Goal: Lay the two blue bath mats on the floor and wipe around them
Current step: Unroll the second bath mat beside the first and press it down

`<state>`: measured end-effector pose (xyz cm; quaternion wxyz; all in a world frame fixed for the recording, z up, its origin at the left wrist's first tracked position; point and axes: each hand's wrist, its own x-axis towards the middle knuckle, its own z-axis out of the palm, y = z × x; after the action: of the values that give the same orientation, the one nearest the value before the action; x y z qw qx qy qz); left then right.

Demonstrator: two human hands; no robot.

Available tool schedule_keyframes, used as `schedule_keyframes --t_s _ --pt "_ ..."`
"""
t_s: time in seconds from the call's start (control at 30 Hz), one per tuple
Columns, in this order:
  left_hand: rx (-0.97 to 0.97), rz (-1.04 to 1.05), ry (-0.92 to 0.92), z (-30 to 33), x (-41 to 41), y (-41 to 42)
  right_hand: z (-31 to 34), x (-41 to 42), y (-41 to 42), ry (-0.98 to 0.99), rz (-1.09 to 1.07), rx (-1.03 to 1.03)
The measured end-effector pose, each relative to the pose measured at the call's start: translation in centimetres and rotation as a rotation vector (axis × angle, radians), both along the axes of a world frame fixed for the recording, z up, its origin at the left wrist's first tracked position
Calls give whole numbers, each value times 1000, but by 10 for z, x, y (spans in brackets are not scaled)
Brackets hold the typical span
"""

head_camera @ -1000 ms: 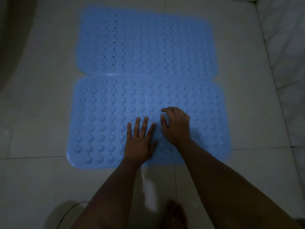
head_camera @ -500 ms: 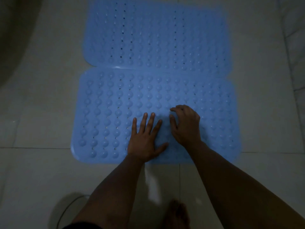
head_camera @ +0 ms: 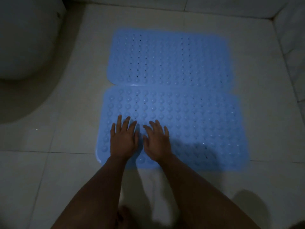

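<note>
Clearly soft, floppy rubber: near mat (head_camera: 189, 123) flat on floor (head_camera: 264, 100) at centre, far mat (head_camera: 168, 58) just beyond at 12 o'clock, long edges touching or slightly overlapped, can't tell which. Left hand (head_camera: 123, 138) spread flat, pressing near mat approx. 7 o'clock of its middle; right hand (head_camera: 156, 139) beside it, fingers splayed, also pressing. Light, prob. grippy via suction bumps, slick if wet. Best lifted by a corner or edge, peeled not dragged. Toilet base (head_camera: 24, 47) at 10 o'clock. No cloth seen.
</note>
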<state>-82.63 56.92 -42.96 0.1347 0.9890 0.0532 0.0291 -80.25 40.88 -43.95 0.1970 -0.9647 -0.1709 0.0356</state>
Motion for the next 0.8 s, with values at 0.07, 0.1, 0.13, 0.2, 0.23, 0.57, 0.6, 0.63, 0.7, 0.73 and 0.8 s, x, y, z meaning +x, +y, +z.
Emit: schedule_keyframes --t_s 0.07,0.1,0.13,0.2,0.23,0.57,0.6,0.63,0.7,0.73,0.8 --pt "10 28 4 -2 -4 11 -15 -15 23 87 41 -92" --pt "13 36 6 -3 -5 15 -21 -21 30 113 59 -134" --pt "14 40 10 -6 -6 19 -26 -26 35 125 68 -163" --pt "15 44 10 -12 -8 25 -32 -32 38 105 69 -185" --pt "17 38 8 -15 -8 27 -33 -33 38 85 64 -195" --pt "-3 27 7 -32 -11 41 -41 -35 40 12 21 -111" --pt "-7 26 8 -32 -12 43 -41 -36 40 16 24 -115" --pt "-6 28 9 -33 -14 44 -41 -37 40 21 27 -116" --pt "9 40 10 -31 -18 47 -40 -37 41 35 26 -106" --pt "18 46 12 -29 -20 48 -38 -36 43 48 18 -89" --pt "26 47 16 -26 -21 50 -37 -34 44 99 7 -54"
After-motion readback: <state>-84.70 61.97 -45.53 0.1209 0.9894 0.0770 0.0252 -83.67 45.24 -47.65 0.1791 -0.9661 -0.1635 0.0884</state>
